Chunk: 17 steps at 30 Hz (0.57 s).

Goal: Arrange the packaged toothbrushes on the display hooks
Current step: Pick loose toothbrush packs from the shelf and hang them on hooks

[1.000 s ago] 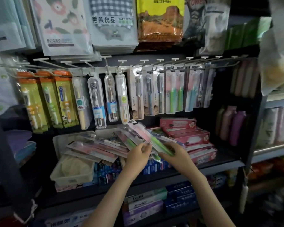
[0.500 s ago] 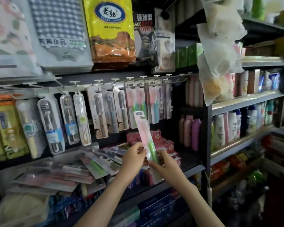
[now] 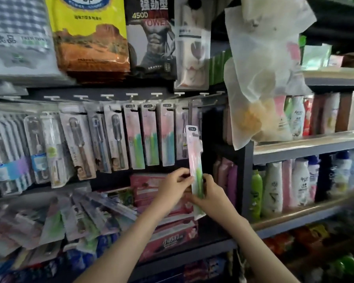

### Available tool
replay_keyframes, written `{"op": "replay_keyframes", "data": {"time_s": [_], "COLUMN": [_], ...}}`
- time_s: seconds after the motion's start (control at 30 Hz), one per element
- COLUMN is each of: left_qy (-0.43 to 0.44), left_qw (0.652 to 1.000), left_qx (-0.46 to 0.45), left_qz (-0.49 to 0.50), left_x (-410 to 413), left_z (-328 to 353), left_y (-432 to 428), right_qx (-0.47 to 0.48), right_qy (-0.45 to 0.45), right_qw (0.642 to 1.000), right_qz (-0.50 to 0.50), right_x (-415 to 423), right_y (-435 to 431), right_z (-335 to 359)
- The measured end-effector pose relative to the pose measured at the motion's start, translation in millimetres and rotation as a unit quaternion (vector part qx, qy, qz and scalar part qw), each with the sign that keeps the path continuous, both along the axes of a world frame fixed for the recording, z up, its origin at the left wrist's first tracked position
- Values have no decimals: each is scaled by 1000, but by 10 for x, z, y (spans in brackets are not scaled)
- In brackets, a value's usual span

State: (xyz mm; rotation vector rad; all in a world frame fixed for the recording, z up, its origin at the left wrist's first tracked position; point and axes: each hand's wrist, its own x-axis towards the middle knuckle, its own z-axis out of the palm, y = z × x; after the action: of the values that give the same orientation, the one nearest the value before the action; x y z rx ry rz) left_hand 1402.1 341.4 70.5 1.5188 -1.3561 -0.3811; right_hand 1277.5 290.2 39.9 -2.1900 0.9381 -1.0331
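Both hands hold one pink and green toothbrush pack [image 3: 195, 154] upright in front of the shelf. My left hand [image 3: 175, 185] pinches its left edge near the lower half. My right hand [image 3: 209, 194] grips its right side from behind. The pack's top sits just below the rightmost display hooks [image 3: 194, 104], apart from them. Similar pink and green packs [image 3: 149, 137] hang on hooks to the left. A loose pile of toothbrush packs [image 3: 74, 217] lies on the shelf at lower left.
Pink toothpaste boxes [image 3: 168, 240] are stacked under my hands. Clear-cased toothbrushes [image 3: 37, 148] hang at far left. A white plastic bag [image 3: 262, 78] hangs at upper right. Bottles [image 3: 278, 188] fill the right shelves beside a dark upright post [image 3: 246, 176].
The pack has been lifted from the pile, turned upright and carried up and right toward the rightmost hooks. My head view has swung right and closer to the shelf.
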Motion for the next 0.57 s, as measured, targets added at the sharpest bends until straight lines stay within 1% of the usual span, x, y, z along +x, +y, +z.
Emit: {"op": "replay_keyframes", "data": {"time_s": [0.07,0.13,0.23,0.4,0.57], "left_qy": [9,0,-17,-71,-113], "left_qw": [1000,1000,999,989,975], "left_qx": [1,8,13,8,-12], "left_qz": [5,23,48,128,189], "left_x": [-23,0,88,388,708], "left_z": [-1,-1,-21,-41,31], "left_y": [-108,-185,-213,-106,0], "right_qx": [-8,-24,-72,-154,-164], "right_qy": [2,5,15,93,110], "right_qw": [1000,1000,997,982,977], "right_qz": [-5,-13,-26,-49,-77], "right_x": [1,27,85,266,562], "right_y": [-134,-257,-399,-596,-739], "right_z": [18,22,26,182,491]}}
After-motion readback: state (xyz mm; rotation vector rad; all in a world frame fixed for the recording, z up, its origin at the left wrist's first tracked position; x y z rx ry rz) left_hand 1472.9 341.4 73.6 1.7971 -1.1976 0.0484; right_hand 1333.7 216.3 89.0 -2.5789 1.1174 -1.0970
